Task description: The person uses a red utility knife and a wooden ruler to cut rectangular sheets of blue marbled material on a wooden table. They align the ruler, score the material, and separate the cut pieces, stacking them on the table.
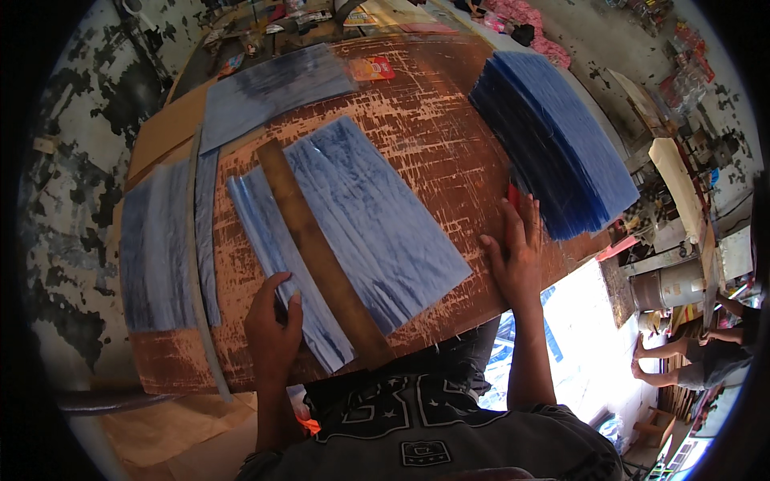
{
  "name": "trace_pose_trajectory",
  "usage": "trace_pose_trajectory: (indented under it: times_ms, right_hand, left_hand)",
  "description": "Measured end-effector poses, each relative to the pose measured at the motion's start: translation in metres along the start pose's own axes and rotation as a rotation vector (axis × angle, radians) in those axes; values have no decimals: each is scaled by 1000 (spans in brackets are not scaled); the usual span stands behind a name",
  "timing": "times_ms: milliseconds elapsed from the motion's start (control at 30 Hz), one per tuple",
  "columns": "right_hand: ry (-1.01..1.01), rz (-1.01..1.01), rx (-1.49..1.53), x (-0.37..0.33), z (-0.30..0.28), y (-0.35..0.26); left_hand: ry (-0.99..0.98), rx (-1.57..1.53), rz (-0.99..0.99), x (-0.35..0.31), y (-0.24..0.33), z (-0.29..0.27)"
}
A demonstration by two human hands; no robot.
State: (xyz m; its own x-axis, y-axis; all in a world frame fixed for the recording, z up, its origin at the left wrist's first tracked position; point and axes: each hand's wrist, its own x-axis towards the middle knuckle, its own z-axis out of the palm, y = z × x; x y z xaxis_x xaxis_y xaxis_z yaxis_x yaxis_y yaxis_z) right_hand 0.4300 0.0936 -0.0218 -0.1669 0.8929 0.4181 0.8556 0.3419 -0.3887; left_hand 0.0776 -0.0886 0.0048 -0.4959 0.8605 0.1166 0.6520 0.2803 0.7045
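A blue-white streaked sheet [377, 216] lies slanted on the worn brown board in front of me. A long flat brown straightedge [309, 240] lies across it near its left side. Left of the straightedge, the sheet's edge [255, 220] curls up in a narrow strip. My left hand [274, 327] is at the lower part of this strip, thumb and forefinger apart. My right hand [517, 256] rests on the board right of the sheet, fingers stretched and thumb spread. A small red object [513, 195] shows at its fingertips, mostly hidden by them.
A thick stack of blue sheets [553, 144] stands at the board's right. More bluish sheets [160, 248] lie at the left under a thin curved strip [195, 264], and another sheet [273, 88] lies behind. A red-orange packet [371, 69] sits farther back. Another person's legs [670, 361] show at far right.
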Motion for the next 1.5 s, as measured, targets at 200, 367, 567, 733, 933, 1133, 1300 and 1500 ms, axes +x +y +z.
trace_pose_trajectory:
  times_ms: [200, 367, 567, 733, 933, 1133, 1300, 1500]
  right_hand:
    - [12, -6, 36, -1, -2, -2]
    - [-38, -97, -130, -3, 0, 7]
    - [46, -47, -29, 0, -4, -6]
    - [95, -42, 63, -8, -6, -14]
    - [-62, -129, 218, -44, -11, -50]
    - [-205, -229, 237, -65, -26, -72]
    - [-230, -248, 245, -71, -28, -80]
    - [-211, -246, 286, -83, -30, -74]
  left_hand:
    - [32, -15, 14, 3, -3, 2]
    - [24, -36, 3, 5, -5, 3]
    - [59, -79, 31, 2, -8, 1]
    - [54, -135, 25, 3, -9, 2]
    - [67, -142, 57, 0, -6, 0]
    - [57, -80, 27, -2, -3, -1]
    - [-44, 17, -44, -4, 3, -8]
    - [-187, -8, 56, -9, 0, -22]
